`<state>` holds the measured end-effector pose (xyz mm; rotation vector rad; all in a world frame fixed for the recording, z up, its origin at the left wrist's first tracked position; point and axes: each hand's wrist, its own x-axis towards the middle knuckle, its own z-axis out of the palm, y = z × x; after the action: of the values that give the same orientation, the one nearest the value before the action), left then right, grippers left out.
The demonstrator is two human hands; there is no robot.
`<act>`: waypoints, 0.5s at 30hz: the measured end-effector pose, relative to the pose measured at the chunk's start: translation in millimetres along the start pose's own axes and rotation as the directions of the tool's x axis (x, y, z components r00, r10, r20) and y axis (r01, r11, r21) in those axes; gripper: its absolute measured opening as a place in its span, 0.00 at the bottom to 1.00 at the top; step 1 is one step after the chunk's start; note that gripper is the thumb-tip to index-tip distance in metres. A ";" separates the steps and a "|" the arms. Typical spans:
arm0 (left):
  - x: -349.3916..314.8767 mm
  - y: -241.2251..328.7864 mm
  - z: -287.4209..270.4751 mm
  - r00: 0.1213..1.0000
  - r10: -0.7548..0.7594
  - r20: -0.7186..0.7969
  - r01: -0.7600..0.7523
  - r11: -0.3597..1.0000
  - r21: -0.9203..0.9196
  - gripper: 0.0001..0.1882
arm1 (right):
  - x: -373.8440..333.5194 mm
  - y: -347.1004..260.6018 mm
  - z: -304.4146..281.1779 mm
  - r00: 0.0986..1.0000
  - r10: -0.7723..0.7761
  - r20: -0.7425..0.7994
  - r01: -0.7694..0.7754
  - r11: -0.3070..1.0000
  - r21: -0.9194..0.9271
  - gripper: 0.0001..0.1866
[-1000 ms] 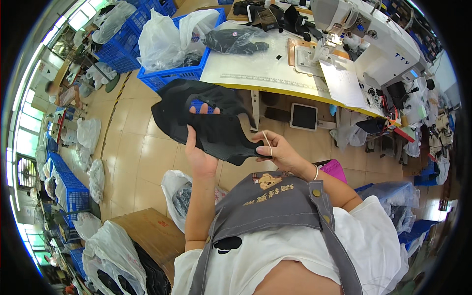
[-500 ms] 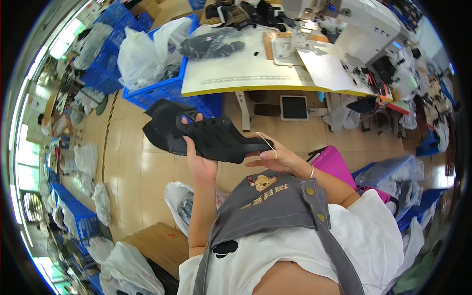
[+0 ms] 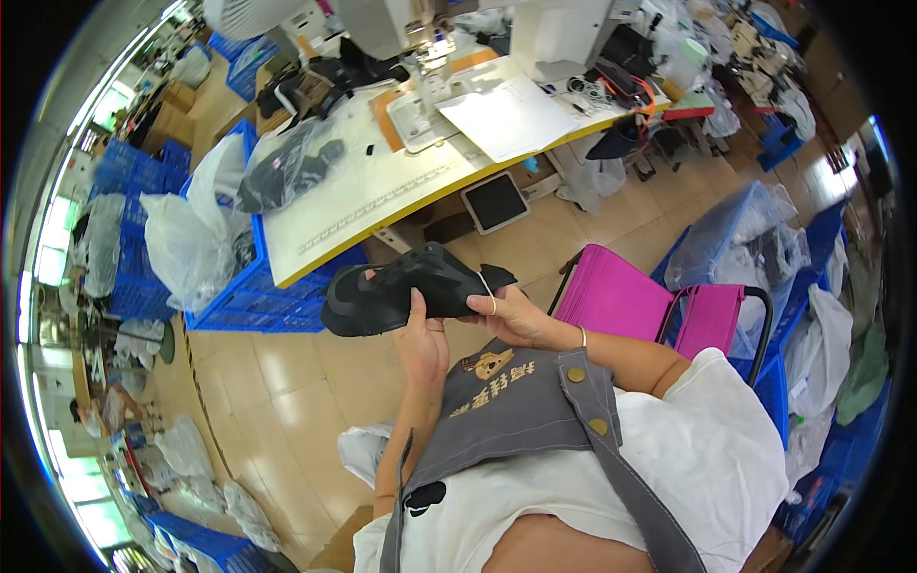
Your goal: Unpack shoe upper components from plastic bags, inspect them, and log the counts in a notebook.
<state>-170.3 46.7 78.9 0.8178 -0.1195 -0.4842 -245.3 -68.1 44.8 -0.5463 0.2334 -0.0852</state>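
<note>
A black shoe upper is held in the air in front of my waist, its broad end to the left. My left hand grips it from below, the thumb on the near face and a fingertip showing through an opening. My right hand pinches the narrow end at the right. A thin pale elastic band runs over that end beside my right fingers; whether it passes fully around cannot be made out. Whether several pieces are stacked is unclear.
Beyond my hands stands a yellow-edged table with a sewing machine, a white sheet and a bagged dark bundle. A blue crate adjoins its left end. To my right is a magenta folding chair.
My view has swung to the right, bringing the magenta chair further in. The upper has been turned in my hands and looks more compact, and the band now crosses its narrow end.
</note>
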 end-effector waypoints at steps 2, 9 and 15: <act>-1.0 -10.3 12.9 1.000 -0.018 0.005 0.018 1.000 -0.005 0.27 | -4.2 -4.2 2.0 0.998 -0.055 -0.027 0.055 0.998 0.019 0.17; -8.5 -3.3 -35.0 0.721 -0.669 0.180 0.524 0.697 0.489 0.17 | -13.1 -40.7 -5.8 0.913 -0.345 -0.217 0.107 0.715 -0.691 0.06; -4.7 49.3 7.9 0.874 0.022 0.485 -0.401 0.596 0.696 0.11 | -28.1 -58.1 21.5 0.958 -0.279 0.066 0.129 0.214 -0.968 0.10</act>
<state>-158.5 72.2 120.4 1.5364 -0.9051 -0.3566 -268.4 -102.8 98.6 -1.8989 0.3254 -0.2447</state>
